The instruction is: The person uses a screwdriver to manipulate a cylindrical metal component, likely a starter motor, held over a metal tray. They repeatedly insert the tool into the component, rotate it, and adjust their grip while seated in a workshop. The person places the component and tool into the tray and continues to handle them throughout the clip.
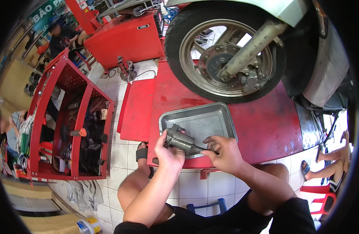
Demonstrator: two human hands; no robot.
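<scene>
just past the tray (204,117) stands a wheel (213,61); left hand (168,155) grips cylinder (182,140), right hand (227,154) pinches rod (197,146).

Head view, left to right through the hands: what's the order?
Red tool cart, wearer's dark sandal, left hand, grey metal cylinder, right hand, another person's sandal.
</scene>
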